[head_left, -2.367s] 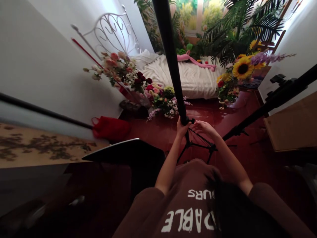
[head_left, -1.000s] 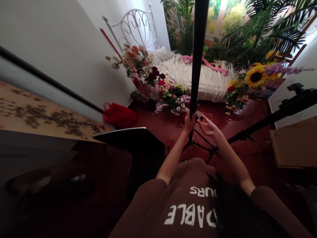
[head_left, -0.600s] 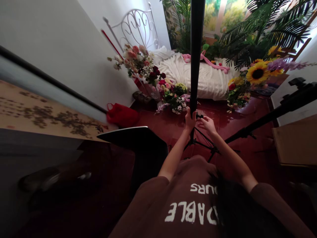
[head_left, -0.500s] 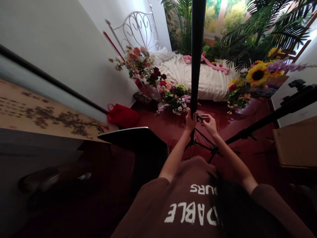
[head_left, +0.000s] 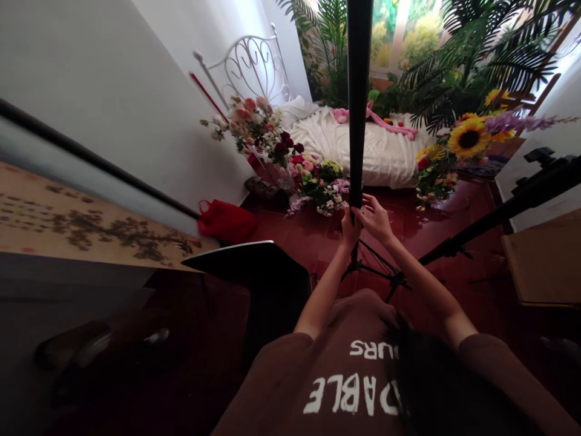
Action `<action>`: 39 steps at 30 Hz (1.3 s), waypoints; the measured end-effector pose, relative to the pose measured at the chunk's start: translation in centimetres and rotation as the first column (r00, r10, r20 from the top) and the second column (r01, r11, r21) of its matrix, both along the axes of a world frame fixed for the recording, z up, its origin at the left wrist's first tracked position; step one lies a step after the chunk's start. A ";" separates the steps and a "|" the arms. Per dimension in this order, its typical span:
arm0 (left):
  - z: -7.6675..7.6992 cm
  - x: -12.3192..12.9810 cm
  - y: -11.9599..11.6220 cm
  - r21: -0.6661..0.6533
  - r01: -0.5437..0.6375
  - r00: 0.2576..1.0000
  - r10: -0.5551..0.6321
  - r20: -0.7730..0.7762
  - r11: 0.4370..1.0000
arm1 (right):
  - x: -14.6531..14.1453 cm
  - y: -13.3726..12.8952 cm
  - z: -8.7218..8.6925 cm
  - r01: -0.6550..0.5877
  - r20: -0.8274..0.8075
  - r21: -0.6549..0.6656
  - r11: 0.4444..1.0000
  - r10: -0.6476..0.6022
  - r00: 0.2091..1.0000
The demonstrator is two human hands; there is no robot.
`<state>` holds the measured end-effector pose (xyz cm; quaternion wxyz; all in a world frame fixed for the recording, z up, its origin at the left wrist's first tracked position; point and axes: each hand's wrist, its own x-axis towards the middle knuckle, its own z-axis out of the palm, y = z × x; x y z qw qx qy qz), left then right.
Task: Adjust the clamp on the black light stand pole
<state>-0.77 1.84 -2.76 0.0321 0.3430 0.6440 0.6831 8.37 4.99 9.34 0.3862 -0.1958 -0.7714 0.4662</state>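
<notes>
A thick black pole (head_left: 357,121) rises upright in front of me from a tripod base (head_left: 355,266) with spread legs on the red floor. My left hand (head_left: 350,229) is wrapped round the lower part of this pole. Beside it on the right, my right hand (head_left: 374,219) has its fingers spread, with the fingertips at the pole's right side. Nothing shows in the right hand, and the small knob there is hidden behind it.
A bed with a white cover (head_left: 327,142) stands ahead, flanked by flowers (head_left: 318,181) and sunflowers (head_left: 469,139). Another black pole (head_left: 490,221) slants at right near a cardboard box (head_left: 544,260). At left are a red bag (head_left: 227,221) and a dark panel (head_left: 254,260).
My right hand has moved left and up from the small knob to the pole, and its fingers have spread. The left hand keeps its hold. The view has shifted slightly.
</notes>
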 end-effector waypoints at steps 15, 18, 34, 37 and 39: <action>-1.0 0.0 0.0 0.091 0.043 0.999 -0.043 -0.002 0.995 | -1.0 1.0 -0.5 -0.071 0.058 -0.035 0.997 0.073 0.996; -0.8 -0.1 0.0 0.093 0.035 0.999 -0.036 0.000 0.995 | -1.2 1.2 -0.7 -0.079 0.051 -0.042 0.996 0.081 0.995; 0.9 0.6 -0.9 0.012 -0.032 0.997 0.033 -0.073 0.999 | -2.5 1.4 8.0 -0.078 -0.115 0.043 0.996 0.082 0.990; 0.8 0.7 -0.8 -0.001 -0.041 0.997 0.041 -0.062 0.999 | -2.4 1.0 8.0 -0.059 -0.104 0.064 0.996 0.065 0.992; 0.9 0.9 -0.9 -0.002 -0.031 0.998 0.030 -0.051 1.000 | -1.9 0.5 7.7 -0.036 -0.101 0.075 0.997 0.044 0.994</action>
